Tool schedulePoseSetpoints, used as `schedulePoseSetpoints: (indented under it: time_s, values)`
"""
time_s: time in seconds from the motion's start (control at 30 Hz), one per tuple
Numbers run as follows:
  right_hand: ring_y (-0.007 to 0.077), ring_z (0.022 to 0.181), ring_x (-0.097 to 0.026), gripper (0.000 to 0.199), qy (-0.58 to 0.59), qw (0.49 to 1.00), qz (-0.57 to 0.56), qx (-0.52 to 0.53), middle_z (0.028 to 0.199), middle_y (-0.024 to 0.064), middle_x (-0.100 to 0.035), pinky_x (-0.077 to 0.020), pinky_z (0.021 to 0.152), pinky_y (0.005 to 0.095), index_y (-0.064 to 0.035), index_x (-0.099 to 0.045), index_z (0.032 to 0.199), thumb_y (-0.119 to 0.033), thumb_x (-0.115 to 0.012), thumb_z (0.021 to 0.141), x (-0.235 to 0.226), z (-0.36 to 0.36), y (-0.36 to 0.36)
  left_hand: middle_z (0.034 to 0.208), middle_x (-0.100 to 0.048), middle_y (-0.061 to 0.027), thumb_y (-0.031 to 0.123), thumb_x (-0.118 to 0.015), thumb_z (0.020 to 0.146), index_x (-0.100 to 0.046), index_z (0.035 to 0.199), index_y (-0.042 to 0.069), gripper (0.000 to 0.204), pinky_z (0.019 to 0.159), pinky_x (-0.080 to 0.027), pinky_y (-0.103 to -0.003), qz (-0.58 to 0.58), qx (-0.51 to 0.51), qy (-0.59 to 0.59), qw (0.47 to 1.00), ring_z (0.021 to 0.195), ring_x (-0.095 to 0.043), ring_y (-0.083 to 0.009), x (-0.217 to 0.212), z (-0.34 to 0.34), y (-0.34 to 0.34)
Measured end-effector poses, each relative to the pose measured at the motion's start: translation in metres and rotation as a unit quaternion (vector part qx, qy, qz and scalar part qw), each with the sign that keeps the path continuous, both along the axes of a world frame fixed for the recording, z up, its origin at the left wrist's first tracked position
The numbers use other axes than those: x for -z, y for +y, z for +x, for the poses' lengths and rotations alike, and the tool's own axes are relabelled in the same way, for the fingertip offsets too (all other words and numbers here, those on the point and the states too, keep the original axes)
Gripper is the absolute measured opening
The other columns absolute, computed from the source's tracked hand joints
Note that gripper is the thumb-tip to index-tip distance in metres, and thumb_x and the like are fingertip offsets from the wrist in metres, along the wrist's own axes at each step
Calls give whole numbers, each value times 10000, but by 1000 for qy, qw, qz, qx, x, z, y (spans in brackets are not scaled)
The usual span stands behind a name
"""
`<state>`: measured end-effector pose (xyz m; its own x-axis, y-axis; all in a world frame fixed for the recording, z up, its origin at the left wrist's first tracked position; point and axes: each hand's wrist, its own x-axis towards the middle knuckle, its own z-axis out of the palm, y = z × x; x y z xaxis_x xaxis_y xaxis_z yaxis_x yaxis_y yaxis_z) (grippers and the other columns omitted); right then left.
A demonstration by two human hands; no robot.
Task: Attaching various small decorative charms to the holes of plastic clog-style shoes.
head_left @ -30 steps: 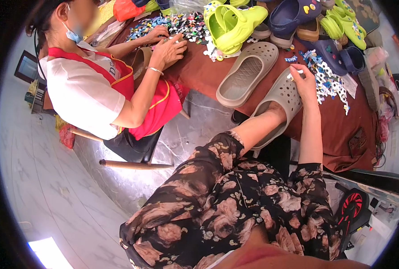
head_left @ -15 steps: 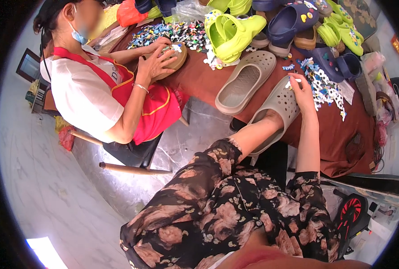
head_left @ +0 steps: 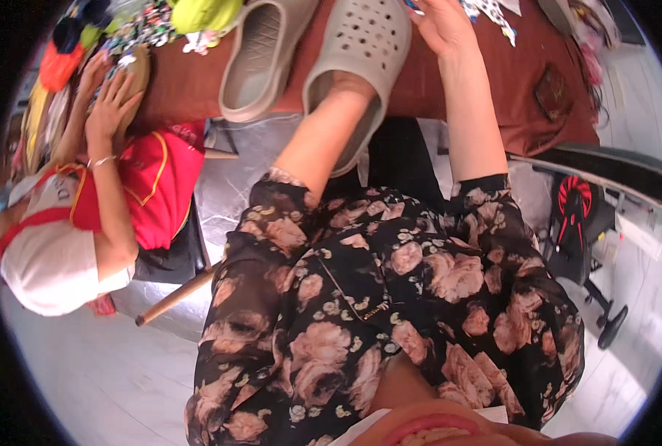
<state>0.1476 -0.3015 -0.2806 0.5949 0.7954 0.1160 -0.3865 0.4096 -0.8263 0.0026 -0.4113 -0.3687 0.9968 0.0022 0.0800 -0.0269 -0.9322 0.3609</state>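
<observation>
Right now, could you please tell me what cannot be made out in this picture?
All in the head view:
- Left hand: hidden inside the grey clog, so its grip is unseen.
- Right hand: the top edge crops its fingertips; whether they hold something is unclear.
- Toes of that clog and the other grey clog: cut off by the top edge.
- Colourful pieces: too small and blurred.

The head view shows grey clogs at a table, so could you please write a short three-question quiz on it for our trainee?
1. Which of the wearer's arms reaches into a grey clog: A) left, B) right, C) neither?
2. True or false: the other grey clog also has an arm inside it.
3. Fill in: the cloth is ____ in colour.

Key: 1. A, the left forearm; 2. False; 3. reddish-brown.
</observation>
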Motion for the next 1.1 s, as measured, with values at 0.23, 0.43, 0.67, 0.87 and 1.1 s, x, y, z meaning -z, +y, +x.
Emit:
schedulePoseSetpoints:
  time_s: [0.23, 0.43, 0.67, 0.87, 1.1]
  values:
    - [99, 829, -536, 195, -114, 991, -64, -2, 958, 23, -592, -420, 736, 263, -58, -613, 903, -238, -578, 838, -2, -16, -10, 1356, -318, -118, 264, -334, 857, -372, 1279, 81, 461, 1020, -227, -406, 7, 26, -12, 1000, 1247, -301, -272, 2, -4, 9]
    - [111, 810, -511, 310, -225, 955, -103, 165, 932, 46, -557, -423, 711, 233, -41, -526, 1059, -202, -616, 810, 0, -38, -5, 1356, -318, -120, 262, -337, 855, -375, 1278, 80, 462, 1020, -227, -406, 22, 16, -39, 999, 1247, -302, -274, -5, -1, 33]
    - [128, 855, -510, 393, -342, 915, -177, 121, 980, 78, -549, -429, 754, 260, -14, -459, 1141, -188, -592, 815, -6, -31, -5, 1356, -319, -123, 260, -340, 852, -379, 1276, 78, 463, 1020, -227, -406, 37, 6, -58, 998, 1246, -302, -277, -6, -4, 69]
    - [161, 919, -516, 374, -389, 895, -151, 155, 1016, 103, -546, -423, 806, 282, -5, -451, 1140, -177, -563, 828, -3, -34, -1, 1355, -320, -124, 258, -342, 850, -382, 1274, 77, 463, 1021, -226, -406, 53, 9, -71, 996, 1246, -303, -278, -7, -2, 91]
    - [107, 869, -525, 341, -244, 953, -136, 115, 943, 49, -561, -427, 737, 231, -40, -483, 1109, -178, -591, 817, 5, -34, -6, 1355, -321, -127, 256, -345, 847, -386, 1272, 75, 464, 1021, -226, -407, 84, 6, -89, 992, 1246, -304, -281, -16, -1, 122]
